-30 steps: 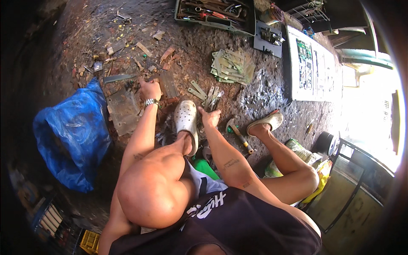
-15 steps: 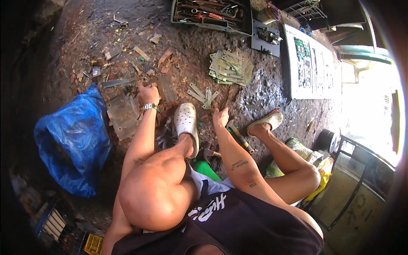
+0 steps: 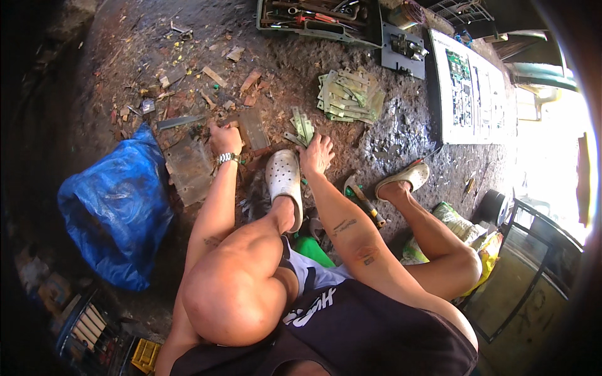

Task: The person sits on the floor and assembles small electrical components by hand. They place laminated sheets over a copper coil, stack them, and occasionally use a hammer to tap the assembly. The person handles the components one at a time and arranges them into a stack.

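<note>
My left hand [image 3: 224, 138], wearing a metal-banded watch, is closed on the ground; what its curled fingers hold, if anything, is hidden. It is near the tip of a flat grey blade [image 3: 180, 121] and beside a brownish metal plate [image 3: 253, 128]. Another worn square plate [image 3: 189, 170] lies left of that wrist. My right hand [image 3: 318, 155] rests with fingers spread, its near edge against a small group of pale, narrow metal strips [image 3: 302, 127]. Beyond it is a larger heap of similar strips [image 3: 351, 95].
A blue plastic sack [image 3: 116, 210] lies at left. At the far side stand an open toolbox [image 3: 320, 28], a dark metal block [image 3: 403, 53] and a white panel with circuit boards [image 3: 473, 94]. A hammer [image 3: 365, 202] lies between my right forearm and shoe. Wood scraps litter the ground.
My right hand has moved a little forward and left onto the small strips, its fingers spreading. Those strips are bunched closer together. My left hand stays closed in nearly the same place.
</note>
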Demonstrator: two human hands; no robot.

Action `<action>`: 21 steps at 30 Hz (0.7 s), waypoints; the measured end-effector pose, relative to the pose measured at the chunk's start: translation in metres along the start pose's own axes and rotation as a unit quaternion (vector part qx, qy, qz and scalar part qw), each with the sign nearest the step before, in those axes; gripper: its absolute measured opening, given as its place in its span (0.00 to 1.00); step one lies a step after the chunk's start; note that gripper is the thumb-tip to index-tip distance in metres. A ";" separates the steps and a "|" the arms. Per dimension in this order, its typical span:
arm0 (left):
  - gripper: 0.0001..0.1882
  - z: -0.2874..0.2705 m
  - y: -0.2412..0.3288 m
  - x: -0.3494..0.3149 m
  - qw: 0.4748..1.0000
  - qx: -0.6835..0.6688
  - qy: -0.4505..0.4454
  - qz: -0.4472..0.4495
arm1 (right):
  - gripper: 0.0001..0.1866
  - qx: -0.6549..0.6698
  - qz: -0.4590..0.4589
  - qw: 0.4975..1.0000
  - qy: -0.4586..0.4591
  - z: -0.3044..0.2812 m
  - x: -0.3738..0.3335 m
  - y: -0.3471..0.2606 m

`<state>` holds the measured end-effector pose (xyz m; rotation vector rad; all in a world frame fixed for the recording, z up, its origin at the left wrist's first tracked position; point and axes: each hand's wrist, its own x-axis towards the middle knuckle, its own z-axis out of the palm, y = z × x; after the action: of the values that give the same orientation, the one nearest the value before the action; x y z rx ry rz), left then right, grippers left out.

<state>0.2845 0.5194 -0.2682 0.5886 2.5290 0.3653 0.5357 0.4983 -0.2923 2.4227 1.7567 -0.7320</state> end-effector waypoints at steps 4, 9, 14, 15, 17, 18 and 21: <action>0.32 0.005 -0.005 0.001 0.998 -0.051 0.025 0.016 | 0.32 -0.007 -0.025 1.000 -0.014 -0.002 0.014 -0.003; 0.33 0.007 -0.003 0.001 0.997 -0.074 0.031 0.014 | 0.31 0.000 -0.112 0.993 -0.032 -0.003 0.028 0.007; 0.32 -0.003 0.005 -0.006 0.999 -0.036 0.013 -0.003 | 0.29 -0.018 -0.155 0.986 -0.054 -0.008 0.041 0.014; 0.31 -0.004 0.006 -0.007 0.999 -0.033 0.016 -0.004 | 0.29 -0.017 -0.158 0.986 -0.053 -0.010 0.044 0.016; 0.31 -0.006 0.006 -0.008 0.999 -0.032 0.025 0.005 | 0.29 0.009 -0.162 0.985 -0.065 -0.016 0.049 0.021; 0.31 -0.006 0.006 -0.007 0.999 -0.031 0.028 0.010 | 0.29 0.032 -0.161 0.984 -0.074 -0.020 0.051 0.025; 0.30 -0.002 0.003 -0.003 0.999 -0.024 0.035 0.017 | 0.28 0.143 -0.125 0.976 -0.106 -0.031 0.050 0.038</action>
<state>0.2871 0.5202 -0.2645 0.6104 2.5727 0.4659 0.5929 0.5394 -0.2937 2.1944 2.0054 -1.3020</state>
